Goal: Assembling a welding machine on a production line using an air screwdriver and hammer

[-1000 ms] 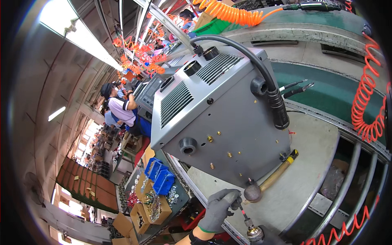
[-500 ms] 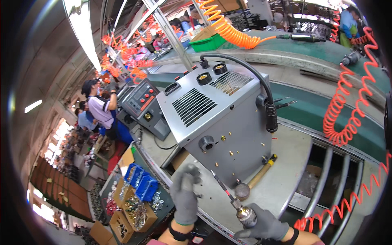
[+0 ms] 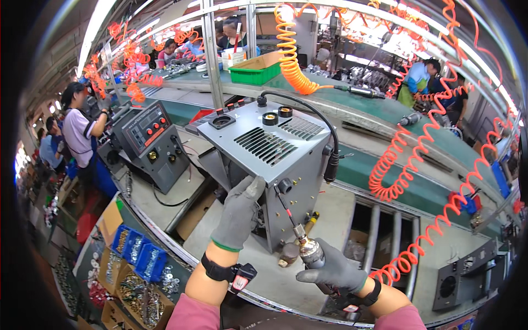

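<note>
A grey metal machine casing with slotted vents and round brass-lined sockets stands on the bench. My left hand, in a grey glove, is closed around its near corner edge; some fingertips are hidden. Gripped in my gloved right hand is an air screwdriver fed by a coiled orange hose. Its long bit points up at the casing's side panel, near a black round fitting; whether it touches cannot be told. A hammer lies beneath, at the casing's foot. A black cable loops over the casing's far side.
Blue bins and cardboard trays of small hardware sit at the lower left. Another control unit stands left of the casing. Metal rollers lie right. A co-worker stands at far left; a green crate is behind.
My left hand has moved up onto the casing's corner. The screwdriver's bit has come up closer to the side panel's fitting. My view has tilted and shifted, showing more of the right side.
</note>
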`<state>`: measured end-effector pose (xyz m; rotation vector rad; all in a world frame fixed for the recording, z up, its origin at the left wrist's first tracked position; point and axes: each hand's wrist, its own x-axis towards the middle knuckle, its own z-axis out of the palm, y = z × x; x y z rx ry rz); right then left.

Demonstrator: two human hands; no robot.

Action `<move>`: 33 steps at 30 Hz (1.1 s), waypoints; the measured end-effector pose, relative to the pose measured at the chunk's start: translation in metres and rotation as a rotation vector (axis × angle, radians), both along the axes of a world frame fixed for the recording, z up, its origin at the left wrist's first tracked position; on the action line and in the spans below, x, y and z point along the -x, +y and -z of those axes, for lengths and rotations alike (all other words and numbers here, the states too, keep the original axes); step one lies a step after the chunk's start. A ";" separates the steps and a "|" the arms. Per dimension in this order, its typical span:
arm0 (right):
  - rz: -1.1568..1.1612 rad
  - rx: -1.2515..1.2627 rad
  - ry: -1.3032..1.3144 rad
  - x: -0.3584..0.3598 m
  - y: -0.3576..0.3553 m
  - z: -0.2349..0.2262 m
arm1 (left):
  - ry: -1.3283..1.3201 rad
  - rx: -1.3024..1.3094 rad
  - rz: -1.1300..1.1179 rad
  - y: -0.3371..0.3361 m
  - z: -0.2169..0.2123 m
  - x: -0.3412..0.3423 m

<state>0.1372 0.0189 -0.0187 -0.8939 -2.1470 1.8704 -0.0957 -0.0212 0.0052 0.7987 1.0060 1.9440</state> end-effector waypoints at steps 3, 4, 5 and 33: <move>0.034 -0.048 -0.034 0.001 -0.007 -0.006 | -0.091 0.036 0.110 0.002 0.003 0.004; 0.049 -0.094 -0.029 0.002 -0.009 -0.008 | -0.105 0.020 0.119 0.004 0.007 0.006; 0.055 -0.108 -0.043 0.001 -0.008 -0.010 | -0.102 0.020 0.118 0.004 0.010 0.008; 0.157 -0.032 -0.201 -0.020 -0.033 -0.016 | -0.007 -0.216 -0.361 -0.011 0.063 -0.042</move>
